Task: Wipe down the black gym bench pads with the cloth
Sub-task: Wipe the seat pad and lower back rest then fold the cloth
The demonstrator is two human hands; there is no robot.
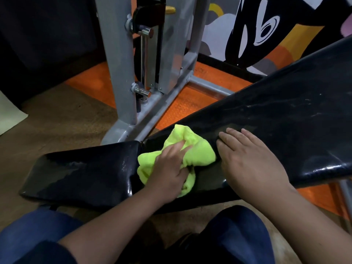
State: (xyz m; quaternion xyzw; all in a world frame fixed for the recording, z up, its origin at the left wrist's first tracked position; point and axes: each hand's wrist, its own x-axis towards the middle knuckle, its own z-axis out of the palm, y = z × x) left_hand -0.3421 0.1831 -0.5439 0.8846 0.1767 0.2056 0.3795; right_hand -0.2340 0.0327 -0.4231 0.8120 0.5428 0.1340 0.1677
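At the far left, a pale sheet [11, 113] lies on the brown floor [62, 119]. Next comes the black seat pad [80, 174] of the bench, lying roughly level, its glossy surface showing damp-looking smears. Behind it stands a grey metal machine frame [118, 60] with chrome pins, its base rail running across an orange floor mat [182, 103].

At the gap where the seat pad meets the longer back pad [276, 115], a bright yellow-green cloth [192, 149] sits bunched up, spilling over both pads. The left hand [169, 168] lies on top of the cloth, its grip closed around the fabric: fingers curl into the folds, and part of the cloth pokes out below the palm toward the near edge. The cloth thus lies under and around that hand, with its largest lobe reaching up and right of the fingertips.

Just right of the cloth, touching or nearly touching its edge, the right hand [247, 159] rests flat on the lower end of the back pad, fingers straight and together, holding nothing. The back pad rises toward the upper right, with faint white streaks on it. Behind it a wall mural [266, 29] shows black, white and orange shapes. Blue-trousered knees [236, 231] fill the bottom.
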